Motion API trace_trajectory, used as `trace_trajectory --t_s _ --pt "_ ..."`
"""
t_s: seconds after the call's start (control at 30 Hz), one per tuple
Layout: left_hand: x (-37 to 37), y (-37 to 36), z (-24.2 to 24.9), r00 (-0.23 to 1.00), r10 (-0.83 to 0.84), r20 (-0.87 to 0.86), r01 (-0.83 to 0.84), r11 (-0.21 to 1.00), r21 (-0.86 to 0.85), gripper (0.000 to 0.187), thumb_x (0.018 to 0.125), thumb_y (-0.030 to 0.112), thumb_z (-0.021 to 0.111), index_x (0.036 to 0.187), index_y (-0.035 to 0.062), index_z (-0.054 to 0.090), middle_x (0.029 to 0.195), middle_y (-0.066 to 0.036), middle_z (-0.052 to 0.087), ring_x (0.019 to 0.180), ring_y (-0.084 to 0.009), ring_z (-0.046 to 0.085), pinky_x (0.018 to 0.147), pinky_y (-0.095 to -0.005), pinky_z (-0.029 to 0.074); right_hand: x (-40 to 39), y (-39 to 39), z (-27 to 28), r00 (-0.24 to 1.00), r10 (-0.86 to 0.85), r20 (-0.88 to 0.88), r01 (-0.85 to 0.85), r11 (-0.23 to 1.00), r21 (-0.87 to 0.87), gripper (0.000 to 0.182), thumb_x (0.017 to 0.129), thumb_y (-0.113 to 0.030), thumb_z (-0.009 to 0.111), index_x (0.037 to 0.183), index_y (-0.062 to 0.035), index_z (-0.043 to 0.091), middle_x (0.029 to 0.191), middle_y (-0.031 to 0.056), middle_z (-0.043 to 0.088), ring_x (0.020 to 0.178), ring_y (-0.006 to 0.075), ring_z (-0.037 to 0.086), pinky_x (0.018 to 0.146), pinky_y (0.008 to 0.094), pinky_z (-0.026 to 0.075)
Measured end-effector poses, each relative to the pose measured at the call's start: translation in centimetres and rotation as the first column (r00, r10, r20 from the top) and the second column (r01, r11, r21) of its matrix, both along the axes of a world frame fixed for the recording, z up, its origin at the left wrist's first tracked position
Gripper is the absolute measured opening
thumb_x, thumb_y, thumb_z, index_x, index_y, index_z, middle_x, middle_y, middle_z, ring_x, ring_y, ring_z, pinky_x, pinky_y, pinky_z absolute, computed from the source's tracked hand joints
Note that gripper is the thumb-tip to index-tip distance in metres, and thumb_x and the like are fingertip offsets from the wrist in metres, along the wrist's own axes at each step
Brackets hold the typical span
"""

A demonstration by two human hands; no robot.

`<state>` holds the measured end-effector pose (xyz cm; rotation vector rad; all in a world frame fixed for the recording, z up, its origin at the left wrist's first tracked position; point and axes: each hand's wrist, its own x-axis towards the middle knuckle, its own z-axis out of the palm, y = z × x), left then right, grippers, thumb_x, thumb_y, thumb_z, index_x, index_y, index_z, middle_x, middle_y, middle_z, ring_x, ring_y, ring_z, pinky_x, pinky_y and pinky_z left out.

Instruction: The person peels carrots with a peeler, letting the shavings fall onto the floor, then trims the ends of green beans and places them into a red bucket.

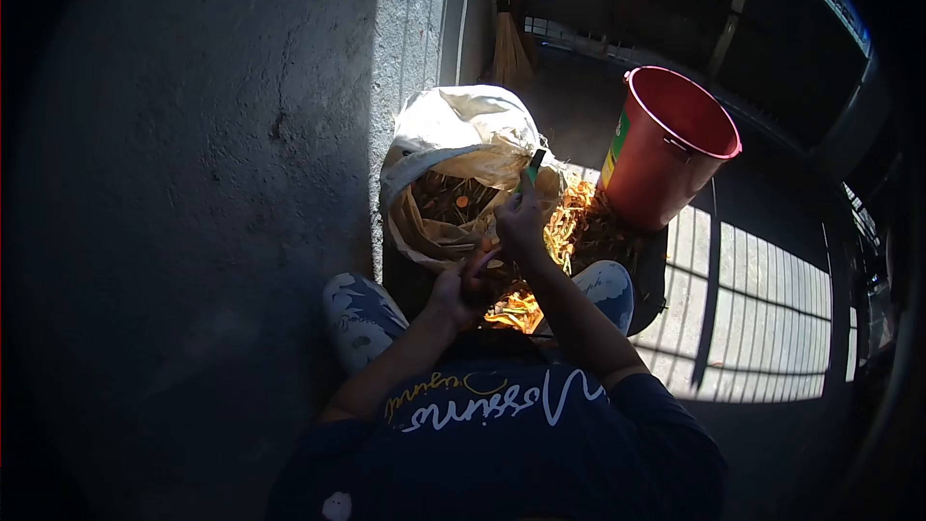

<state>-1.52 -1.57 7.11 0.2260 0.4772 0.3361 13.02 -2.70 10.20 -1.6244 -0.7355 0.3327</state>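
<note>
My right hand (521, 222) is closed round a green-handled tool (532, 172) with a black end pointing up and away; its working end is hidden. Just below and to the left, my left hand (451, 297) grips a reddish-brown, long-shaped piece (476, 268), too dark to name. Both hands are close together over the near rim of a white sack (410, 174) with its mouth rolled open. Inside the sack lie brown stalk-like scraps (439, 198) and one round orange piece (462, 202). Orange and yellow shavings (569, 217) are heaped right of the sack and between my knees.
A red bucket (641, 174) stands to the right, behind the shavings. A rough grey wall (222, 154) rises along the left. At the back, a broom (509, 53) leans by the wall. Barred sunlight falls on the floor (752, 318) at the right.
</note>
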Motion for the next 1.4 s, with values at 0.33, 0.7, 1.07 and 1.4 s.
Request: trace_trajectory --t_s 0.33,0.7,1.07,1.4 --pt "0.3 -1.1 0.4 0.996 0.054 -0.073 -0.054 0.999 0.000 0.028 0.089 0.023 0.038 0.106 0.0024 0.047 0.083 -0.010 0.057 0.068 -0.0190 0.059 0.058 -0.0296 0.052 -1.8 -0.2 0.6 0.988 0.114 0.105 -0.106 0.991 -0.081 0.065 0.071 -0.006 0.053 0.132 -0.0033 0.032 0.065 0.0064 0.046 0.056 0.0138 0.046 0.053 0.0275 0.040" --pt "-0.8 -0.2 0.8 0.998 0.021 -0.057 -0.026 0.996 -0.081 0.030 0.092 0.030 0.033 0.100 0.0051 0.046 0.074 -0.010 0.056 0.066 -0.0250 0.058 0.056 -0.0385 0.050 5.7 2.4 -4.6 0.929 -0.282 0.238 0.256 0.957 0.137 0.049 0.073 -0.005 0.051 0.121 0.0006 0.044 0.088 0.0189 0.056 0.073 0.0267 0.056 0.066 0.0351 0.045" --pt "-0.1 -2.1 -1.2 0.978 -0.055 -0.201 0.097 0.974 0.203 0.034 0.091 0.032 0.031 0.108 0.0062 0.045 0.084 -0.008 0.055 0.066 -0.0181 0.056 0.050 -0.0293 0.046 3.1 1.5 -1.1 0.912 -0.156 0.380 0.179 0.983 -0.026 0.048 0.074 -0.007 0.053 0.121 -0.0030 0.044 0.085 0.0202 0.050 0.076 0.0314 0.054 0.066 0.0391 0.045" --pt "0.6 -0.8 1.6 0.991 0.016 -0.134 -0.014 1.000 0.014 0.031 0.093 0.028 0.030 0.109 0.0051 0.044 0.084 -0.008 0.056 0.070 -0.0170 0.058 0.057 -0.0290 0.052 2.8 0.3 -1.8 0.997 -0.074 0.017 0.074 0.997 0.004 0.049 0.072 -0.008 0.053 0.120 0.0025 0.044 0.078 0.0144 0.054 0.068 0.0222 0.054 0.064 0.0320 0.044"
